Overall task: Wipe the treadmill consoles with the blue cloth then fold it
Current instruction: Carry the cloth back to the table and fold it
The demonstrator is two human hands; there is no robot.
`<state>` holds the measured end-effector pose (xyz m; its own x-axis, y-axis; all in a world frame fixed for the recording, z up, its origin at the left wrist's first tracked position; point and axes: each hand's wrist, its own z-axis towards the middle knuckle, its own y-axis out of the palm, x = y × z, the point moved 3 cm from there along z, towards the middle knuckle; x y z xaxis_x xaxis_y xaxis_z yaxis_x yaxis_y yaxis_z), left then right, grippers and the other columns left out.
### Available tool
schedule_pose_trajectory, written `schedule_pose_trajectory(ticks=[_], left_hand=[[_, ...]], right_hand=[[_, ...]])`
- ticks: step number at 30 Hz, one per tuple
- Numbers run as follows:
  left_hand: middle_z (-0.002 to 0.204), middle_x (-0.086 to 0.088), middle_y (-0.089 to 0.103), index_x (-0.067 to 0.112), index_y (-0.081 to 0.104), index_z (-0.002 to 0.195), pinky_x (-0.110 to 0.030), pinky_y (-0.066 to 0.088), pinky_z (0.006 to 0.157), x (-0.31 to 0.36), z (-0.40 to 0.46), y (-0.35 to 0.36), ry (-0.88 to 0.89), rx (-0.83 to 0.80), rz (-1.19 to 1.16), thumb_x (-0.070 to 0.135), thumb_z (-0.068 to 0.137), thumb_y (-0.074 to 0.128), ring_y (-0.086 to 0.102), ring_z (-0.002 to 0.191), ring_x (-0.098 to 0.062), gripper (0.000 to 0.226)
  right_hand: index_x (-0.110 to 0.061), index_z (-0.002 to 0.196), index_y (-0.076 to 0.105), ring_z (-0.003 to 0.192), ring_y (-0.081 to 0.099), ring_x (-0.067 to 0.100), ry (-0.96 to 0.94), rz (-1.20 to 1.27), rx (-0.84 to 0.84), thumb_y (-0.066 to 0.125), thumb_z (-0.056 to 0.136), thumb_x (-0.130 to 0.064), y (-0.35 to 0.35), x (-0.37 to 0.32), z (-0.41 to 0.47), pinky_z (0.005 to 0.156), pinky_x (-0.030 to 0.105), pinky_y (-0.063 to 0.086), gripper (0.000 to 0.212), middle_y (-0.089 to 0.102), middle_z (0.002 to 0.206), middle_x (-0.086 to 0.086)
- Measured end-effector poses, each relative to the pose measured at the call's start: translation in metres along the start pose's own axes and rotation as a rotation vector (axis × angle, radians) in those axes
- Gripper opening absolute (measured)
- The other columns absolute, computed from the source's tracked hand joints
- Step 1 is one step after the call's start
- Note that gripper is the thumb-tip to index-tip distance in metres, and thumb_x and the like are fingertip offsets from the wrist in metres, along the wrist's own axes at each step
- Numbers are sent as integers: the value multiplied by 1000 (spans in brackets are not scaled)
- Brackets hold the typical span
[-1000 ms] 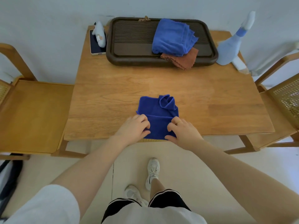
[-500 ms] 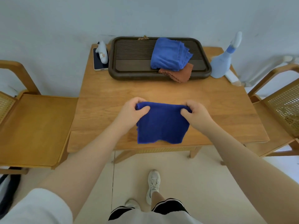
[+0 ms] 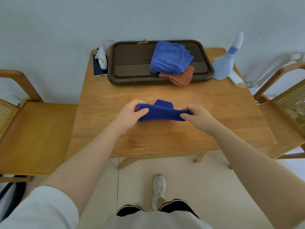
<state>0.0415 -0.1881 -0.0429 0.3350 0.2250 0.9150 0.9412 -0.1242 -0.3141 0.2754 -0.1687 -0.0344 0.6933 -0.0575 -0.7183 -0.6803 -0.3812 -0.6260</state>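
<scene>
A dark blue cloth [image 3: 162, 111] is stretched between my hands over the middle of the wooden table [image 3: 165, 139]. It is doubled into a narrow band, with a flap sticking up at its far edge. My left hand [image 3: 132, 114] pinches its left end between thumb and curled fingers. My right hand [image 3: 196, 115] pinches its right end the same way. No treadmill console is in view.
A dark slatted tray [image 3: 132, 75] at the table's back holds a lighter blue folded towel [image 3: 170, 59] on a brown cloth [image 3: 179, 77]. A phone with a small white device [image 3: 100, 61] lies left of it, a pale blue spray bottle [image 3: 228, 63] right. Wooden chairs [image 3: 33, 136] flank the table.
Both hands lifted the cloth from the table's near edge, held it hanging, then carried it forward and laid it over into a narrower band above the table's middle.
</scene>
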Motion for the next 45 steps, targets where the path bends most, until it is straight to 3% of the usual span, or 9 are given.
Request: schedule_pose_trajectory(ticks=[6, 14, 19, 26, 29, 34, 39, 42, 45], left_hand=[[95, 4, 66, 27, 58, 93, -30, 48, 81, -49, -3, 14, -153, -71, -25, 18, 93, 54, 61, 88, -13, 11], [106, -1, 65, 19, 53, 112, -26, 49, 75, -49, 38, 11, -223, 144, -127, 17, 94, 53, 62, 95, -15, 18], [131, -1, 47, 14, 45, 131, -29, 40, 95, -65, 48, 18, -246, 196, 292, 19, 92, 53, 49, 118, -19, 40], [93, -7, 63, 6, 59, 104, -28, 41, 60, -68, 40, 24, -496, 250, 349, 42, 92, 48, 56, 81, -20, 39], [92, -5, 62, 9, 59, 102, -31, 45, 66, -61, 43, 36, -556, 214, 215, 47, 86, 58, 58, 82, -21, 41], [109, -3, 60, 8, 55, 113, -33, 47, 79, -55, 46, 49, -600, 214, 111, 29, 85, 64, 58, 96, -22, 35], [115, 1, 63, 22, 55, 114, -32, 48, 85, -33, 53, 41, -490, 223, -414, 20, 89, 59, 59, 98, -15, 25], [121, 1, 62, 24, 54, 122, -40, 42, 101, -10, 60, 27, -422, 170, -510, 23, 88, 59, 58, 110, -17, 34], [121, -1, 62, 20, 52, 123, -46, 45, 97, 19, 74, 18, -387, 48, -755, 20, 89, 56, 60, 110, -22, 35]], right_hand=[[-17, 92, 65, 76, 55, 12, 77, 55, -202, 56, 88, -14, 25, 35, 7, 74, 27, 43, 10, 65, 86, -1], [-18, 112, 58, 93, 52, 12, 78, -1, 23, 52, 94, -19, 23, 21, 61, 74, 23, 40, 18, 59, 104, -5], [-16, 132, 42, 107, 52, 21, 178, -145, 85, 55, 93, -19, 35, 30, 80, 89, 32, 45, 42, 38, 136, 7], [-6, 130, 42, 90, 49, 16, 316, -109, -3, 47, 95, -35, 42, 40, 83, 73, 30, 44, 46, 55, 119, 8], [-3, 125, 43, 85, 53, 20, 325, -154, -49, 53, 93, -35, 51, 32, 83, 68, 31, 46, 46, 55, 101, 6], [-4, 126, 43, 99, 58, 26, 421, -97, -59, 61, 88, -25, 58, 32, 79, 73, 34, 49, 47, 58, 114, 10], [-13, 119, 54, 100, 59, 21, 524, 657, -157, 65, 85, -12, 34, 31, 79, 87, 38, 52, 36, 61, 115, 4], [-17, 112, 56, 96, 62, 16, 361, 742, -76, 61, 89, -12, 3, 22, 88, 85, 38, 53, 25, 63, 111, 1], [-17, 106, 59, 96, 64, 16, 257, 776, 22, 58, 92, -14, -30, 5, 100, 80, 32, 54, 15, 65, 109, 1]])
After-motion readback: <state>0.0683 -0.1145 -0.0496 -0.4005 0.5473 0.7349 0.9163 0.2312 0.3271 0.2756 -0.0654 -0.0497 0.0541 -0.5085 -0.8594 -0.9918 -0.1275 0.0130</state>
